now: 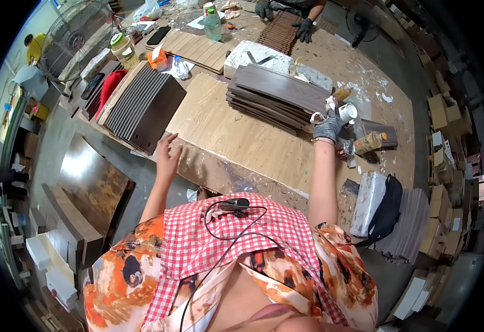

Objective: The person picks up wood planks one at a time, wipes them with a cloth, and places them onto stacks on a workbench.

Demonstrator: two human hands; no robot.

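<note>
"Grey knit covers the right hand (328,128). Has it a hold on anything?"

"Something crumpled and white, perhaps a rag (330,103), shows at the fingertips. Whether they are closed on it, I can't tell"

"And the dark board stack (281,88)?"

"Just left of that hand, with one end beside the fingers. The white cup (349,114) is just to their right, and an amber bottle (368,143) lies farther right, a bit nearer the body"

"The left hand (168,152)?"

"Bare, fingers apart and nothing between them, at the near corner of the upright dark panels (154,105)"

"How would you work in that crowded spot?"

"Small finger movements, I'd say, with the wrist kept high. A sideways sweep could tip the cup or roll the bottle. I'd keep the knuckles off the board ends too: the layers lie unevenly, so a nudge might slide the top ones. If the rag is wanted, gather its loose folds into the palm first, so that no tail catches the cup"
</note>
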